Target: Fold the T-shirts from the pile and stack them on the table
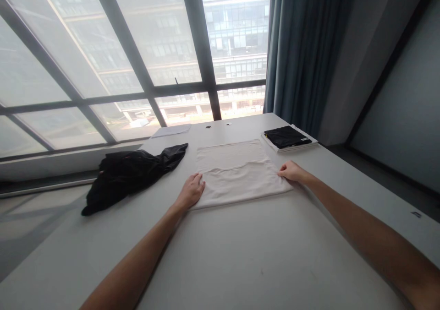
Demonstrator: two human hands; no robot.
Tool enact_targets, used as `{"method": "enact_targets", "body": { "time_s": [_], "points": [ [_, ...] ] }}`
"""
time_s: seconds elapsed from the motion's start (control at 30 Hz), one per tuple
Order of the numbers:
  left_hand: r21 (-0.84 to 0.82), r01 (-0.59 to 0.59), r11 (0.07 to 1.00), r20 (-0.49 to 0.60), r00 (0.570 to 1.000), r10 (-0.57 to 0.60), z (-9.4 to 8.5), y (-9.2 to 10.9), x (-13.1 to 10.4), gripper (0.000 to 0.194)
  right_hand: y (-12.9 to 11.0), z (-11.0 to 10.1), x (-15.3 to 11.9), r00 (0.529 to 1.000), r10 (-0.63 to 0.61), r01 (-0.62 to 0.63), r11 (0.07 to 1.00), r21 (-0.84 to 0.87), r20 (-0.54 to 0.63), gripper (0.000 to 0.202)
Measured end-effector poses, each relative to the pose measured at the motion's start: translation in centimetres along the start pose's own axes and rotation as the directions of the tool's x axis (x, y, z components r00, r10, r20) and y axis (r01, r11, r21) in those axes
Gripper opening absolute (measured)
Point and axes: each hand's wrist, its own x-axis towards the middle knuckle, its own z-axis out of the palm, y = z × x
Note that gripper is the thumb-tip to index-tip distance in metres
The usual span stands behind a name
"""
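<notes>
A white fabric garment lies on the table with its near part folded back over the far part. The fold-over ends in a slightly wavy edge across the middle. At its left side my left hand rests low, closed on the cloth's edge with the fingers close together; the thumb is mostly hidden. My right hand pinches the right edge of the same garment between thumb and fingers. Its exact kind cannot be made out, since no sleeve or collar shows.
A crumpled black garment lies at the table's left edge. Back right, a folded black garment sits on folded white cloth. A flat white item lies at the far left corner of the white table. Windows and a blue curtain stand behind.
</notes>
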Motion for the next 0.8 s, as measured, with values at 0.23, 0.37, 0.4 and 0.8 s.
{"method": "enact_targets", "body": {
  "time_s": [0.23, 0.37, 0.4, 0.8],
  "points": [
    [0.036, -0.005, 0.999, 0.013, 1.000, 0.005, 0.2, -0.1, 0.0, 0.050, 0.2, -0.2, -0.2, 1.000, -0.012, 0.009, 0.995, 0.097, 0.029, 0.015],
    [0.109, -0.008, 0.994, 0.017, 1.000, 0.006, -0.7, 0.6, -0.1, 0.049, -0.7, -0.2, -1.0, 0.980, -0.138, 0.096, 0.959, -0.265, -0.146, 0.016],
    [0.136, -0.019, 0.991, 0.013, 1.000, 0.018, -1.1, 1.0, -0.2, 0.049, -1.1, 0.0, -1.3, 0.963, -0.182, 0.110, 0.939, -0.325, -0.200, 0.022],
    [0.111, -0.166, 0.980, 0.250, 0.959, 0.134, -1.2, 5.9, -2.0, 0.060, -2.6, 6.3, -4.0, 0.889, -0.444, 0.432, 0.724, -0.537, 0.117, 0.067]
  ]
}}
